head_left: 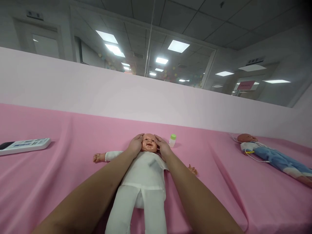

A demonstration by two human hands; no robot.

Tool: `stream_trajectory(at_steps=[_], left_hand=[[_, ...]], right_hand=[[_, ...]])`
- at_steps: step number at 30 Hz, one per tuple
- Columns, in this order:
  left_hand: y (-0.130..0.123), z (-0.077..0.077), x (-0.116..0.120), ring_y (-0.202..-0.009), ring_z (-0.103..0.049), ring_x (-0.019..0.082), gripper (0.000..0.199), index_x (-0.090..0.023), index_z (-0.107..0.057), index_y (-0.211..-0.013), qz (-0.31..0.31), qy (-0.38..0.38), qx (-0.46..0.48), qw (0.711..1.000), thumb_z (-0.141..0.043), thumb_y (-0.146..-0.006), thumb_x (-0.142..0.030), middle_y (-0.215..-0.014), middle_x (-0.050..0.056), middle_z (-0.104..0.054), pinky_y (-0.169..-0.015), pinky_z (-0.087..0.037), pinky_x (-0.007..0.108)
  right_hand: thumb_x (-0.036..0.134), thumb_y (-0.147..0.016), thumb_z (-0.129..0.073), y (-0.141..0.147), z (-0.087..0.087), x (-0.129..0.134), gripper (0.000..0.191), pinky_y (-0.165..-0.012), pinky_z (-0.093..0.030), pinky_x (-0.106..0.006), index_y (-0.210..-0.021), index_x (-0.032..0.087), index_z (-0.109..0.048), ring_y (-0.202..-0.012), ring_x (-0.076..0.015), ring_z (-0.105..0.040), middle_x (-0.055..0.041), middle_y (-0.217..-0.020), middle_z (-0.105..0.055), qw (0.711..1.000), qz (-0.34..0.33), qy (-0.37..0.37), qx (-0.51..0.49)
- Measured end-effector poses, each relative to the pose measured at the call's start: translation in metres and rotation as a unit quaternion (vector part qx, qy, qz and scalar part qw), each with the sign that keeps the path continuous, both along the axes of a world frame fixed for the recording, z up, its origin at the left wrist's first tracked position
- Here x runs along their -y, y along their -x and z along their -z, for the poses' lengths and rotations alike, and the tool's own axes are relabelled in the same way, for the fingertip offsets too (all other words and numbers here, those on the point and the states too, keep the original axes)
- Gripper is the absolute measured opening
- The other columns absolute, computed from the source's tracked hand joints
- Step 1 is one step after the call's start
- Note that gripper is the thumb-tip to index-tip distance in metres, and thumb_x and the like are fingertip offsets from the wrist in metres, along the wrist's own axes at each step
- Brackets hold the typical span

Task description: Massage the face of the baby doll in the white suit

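A baby doll [143, 172] in white cloth clothing lies on its back on the pink cloth, its arms spread out to both sides. My left hand [136, 145] is cupped against the left side of the doll's head, fingers up by its temple. On the other side, my right hand [162, 147] holds the head in the same way, so the face shows between both palms. Some fingertips are hidden behind the head. Just right of my right hand stands a small bottle [172, 141] with a green cap.
Pink cloth [80, 136] covers the table, with folds at left and right. At far left lies a white device [26, 145] with a dark end. A second doll [275, 157] in blue and white, with thin tubing, lies at right. Behind runs a low white wall [122, 94] under glass.
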State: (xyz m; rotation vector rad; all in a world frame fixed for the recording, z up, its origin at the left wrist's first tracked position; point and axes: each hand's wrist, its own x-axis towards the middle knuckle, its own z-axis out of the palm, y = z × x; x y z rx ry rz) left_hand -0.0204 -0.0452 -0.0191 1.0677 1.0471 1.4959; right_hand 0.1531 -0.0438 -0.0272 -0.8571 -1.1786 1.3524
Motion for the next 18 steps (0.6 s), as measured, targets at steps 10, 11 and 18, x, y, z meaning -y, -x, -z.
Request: stream_trajectory(at_steps=[10, 11, 18], left_hand=[[0.003, -0.007, 0.012, -0.099, -0.076, 0.027, 0.052, -0.017, -0.072, -0.12, 0.054, -0.003, 0.056, 0.997, -0.086, -0.074, -0.037, -0.112, 0.014, -0.08, -0.089, -0.063, 0.039], [0.004, -0.007, 0.013, -0.098, -0.076, 0.027, 0.054, -0.017, -0.072, -0.12, 0.058, -0.004, 0.058, 0.997, -0.087, -0.072, -0.037, -0.111, 0.014, -0.079, -0.089, -0.063, 0.039], [0.003, -0.006, 0.011, -0.098, -0.073, 0.025, 0.061, -0.017, -0.068, -0.12, 0.041, -0.052, 0.017, 0.998, -0.092, -0.067, -0.038, -0.116, 0.013, -0.074, -0.091, -0.059, 0.04]], right_hand=[[0.049, -0.072, -0.083, 0.003, -0.004, 0.006, 0.066, -0.099, -0.059, -0.048, -0.134, 0.032, -0.068, -0.117, -0.0299, -0.07, -0.0058, -0.133, -0.073, 1.0, 0.017, -0.006, 0.014], [0.049, -0.071, -0.083, 0.003, -0.005, 0.008, 0.066, -0.099, -0.059, -0.047, -0.133, 0.031, -0.068, -0.117, -0.0299, -0.069, -0.0062, -0.132, -0.073, 1.0, 0.025, -0.012, 0.014], [0.049, -0.067, -0.088, 0.005, -0.007, 0.006, 0.059, -0.101, -0.057, -0.044, -0.117, 0.024, -0.069, -0.114, -0.0274, -0.067, -0.0069, -0.121, -0.073, 0.997, 0.046, -0.069, 0.008]])
